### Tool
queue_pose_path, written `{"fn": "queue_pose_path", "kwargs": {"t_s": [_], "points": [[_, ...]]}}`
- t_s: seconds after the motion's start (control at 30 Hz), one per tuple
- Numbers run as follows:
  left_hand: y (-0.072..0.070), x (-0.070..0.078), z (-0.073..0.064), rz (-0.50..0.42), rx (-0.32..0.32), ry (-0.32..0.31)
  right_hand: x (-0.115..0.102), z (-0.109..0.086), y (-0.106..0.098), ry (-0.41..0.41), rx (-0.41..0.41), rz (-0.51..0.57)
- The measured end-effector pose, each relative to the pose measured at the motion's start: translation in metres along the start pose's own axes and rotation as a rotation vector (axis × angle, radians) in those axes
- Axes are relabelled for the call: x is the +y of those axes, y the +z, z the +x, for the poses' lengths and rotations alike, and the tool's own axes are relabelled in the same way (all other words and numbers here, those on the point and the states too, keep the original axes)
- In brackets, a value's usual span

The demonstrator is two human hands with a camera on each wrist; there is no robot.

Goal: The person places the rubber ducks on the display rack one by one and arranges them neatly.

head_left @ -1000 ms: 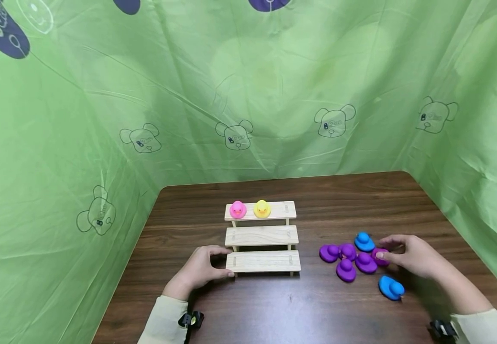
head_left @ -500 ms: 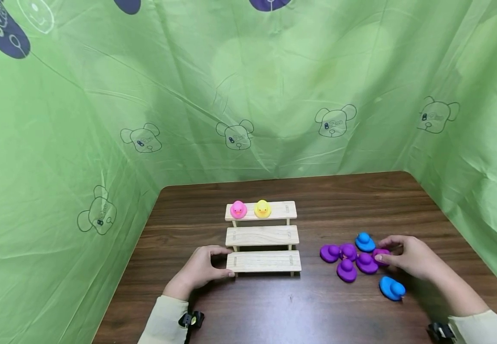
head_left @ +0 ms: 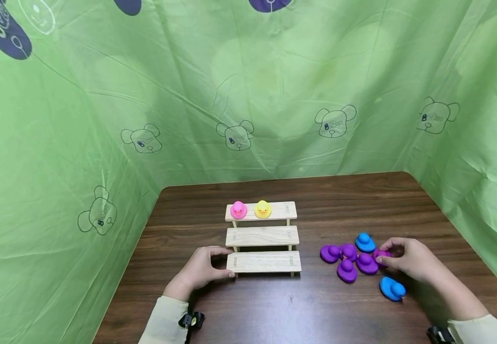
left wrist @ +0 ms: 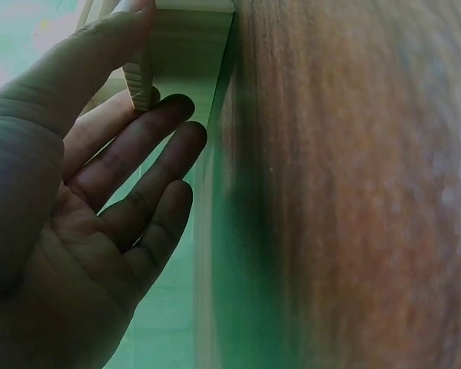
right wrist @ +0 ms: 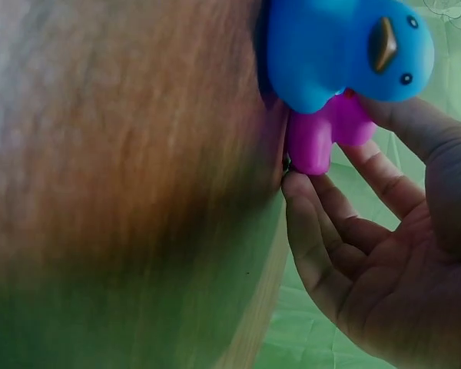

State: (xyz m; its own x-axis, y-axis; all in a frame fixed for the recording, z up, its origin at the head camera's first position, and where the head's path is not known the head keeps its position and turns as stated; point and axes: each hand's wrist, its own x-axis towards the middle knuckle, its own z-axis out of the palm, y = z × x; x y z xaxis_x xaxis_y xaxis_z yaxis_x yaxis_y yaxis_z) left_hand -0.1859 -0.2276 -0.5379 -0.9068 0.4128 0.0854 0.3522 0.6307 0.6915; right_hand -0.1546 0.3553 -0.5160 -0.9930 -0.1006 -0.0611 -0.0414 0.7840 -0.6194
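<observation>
- Head view: gripping the left end of the lowest step (head_left: 263,262) of a three-tier wooden rack (head_left: 262,236) with the left hand (head_left: 201,268), thumb at the front edge, index finger behind.
- Left wrist view: clasped on the wood between thumb and index finger, with the remaining fingers (left wrist: 161,157) loosely bent and spread beside it.
- Toward the right of the bench (head_left: 300,306), well apart from the rack: pinching the rightmost purple duck (right wrist: 313,144) between thumb and fingers of the right hand (head_left: 416,260); low over the bench or on it, impossible to tell which.
- Right wrist view: partly covered, that duck, by the near blue duck (right wrist: 315,54), upright and closer to the camera; thumb tip hidden behind the blue head.
- Bunched just left of the right hand: four other purple ducks (head_left: 346,271), between it and the rack.
- Just behind that bunch: the far blue duck (head_left: 365,242).
- On the top step (head_left: 284,209), upright and facing the person: a pink duck (head_left: 238,210) at the left, a yellow duck (head_left: 263,209) near the middle, slightly apart.
- Beyond and around the bench: green cloth (head_left: 188,114) printed with bear-head outlines.
- On both arms: pale sleeves (head_left: 164,317).
</observation>
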Motion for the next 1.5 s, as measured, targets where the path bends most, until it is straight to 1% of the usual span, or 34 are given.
{"fn": "queue_pose_path", "kwargs": {"t_s": [0.23,0.47,0.67,0.8,0.9,1.13,1.37,1.5], "points": [[0.001,0.0,-0.001,0.0,0.004,0.004,-0.001,-0.002,0.001,0.006,0.023,-0.008],[0.001,-0.002,-0.001,0.003,0.007,0.003,-0.001,-0.005,-0.001,0.017,0.079,-0.041],[0.002,-0.002,-0.001,0.007,0.009,0.009,0.0,-0.006,-0.003,0.024,0.072,-0.027],[0.001,-0.001,-0.001,-0.004,0.006,0.004,-0.001,-0.004,-0.006,0.031,0.092,-0.046],[0.001,0.0,-0.001,-0.005,0.005,0.004,-0.002,-0.003,-0.009,0.014,0.114,-0.051],[0.0,0.0,-0.001,0.008,0.005,0.003,-0.004,-0.002,-0.01,-0.032,0.2,-0.042],[-0.001,0.002,-0.002,0.008,-0.001,-0.008,-0.008,0.004,-0.012,-0.068,0.226,-0.021],[-0.001,0.002,-0.002,0.006,-0.002,-0.011,-0.017,0.008,-0.012,-0.087,0.229,-0.02]]}}
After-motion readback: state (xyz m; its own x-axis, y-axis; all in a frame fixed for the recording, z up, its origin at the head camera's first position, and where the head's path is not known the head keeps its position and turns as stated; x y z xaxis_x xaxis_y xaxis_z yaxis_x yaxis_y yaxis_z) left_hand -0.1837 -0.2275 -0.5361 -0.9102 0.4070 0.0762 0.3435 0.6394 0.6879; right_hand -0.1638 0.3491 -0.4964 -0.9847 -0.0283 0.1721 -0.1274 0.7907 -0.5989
